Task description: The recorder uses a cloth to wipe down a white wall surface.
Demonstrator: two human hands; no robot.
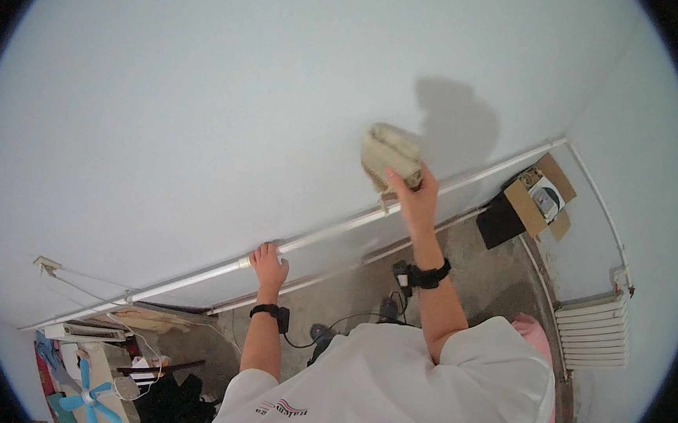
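Observation:
My right hand grips a folded beige cloth in front of the pale wall, where a shadow falls up and to the right of it. Whether the cloth touches the wall, I cannot tell. Below the cloth runs a long white pipe, fixed along the wall. My left hand rests on this pipe, its fingers over the top, just right of a pipe joint. Both wrists wear black straps with small devices, joined by a black cable.
An open cardboard box stands at the right near a white radiator. At lower left are a blue-bladed fan, dark fabric and a wall socket with hanging cords. A lower pipe runs near the floor.

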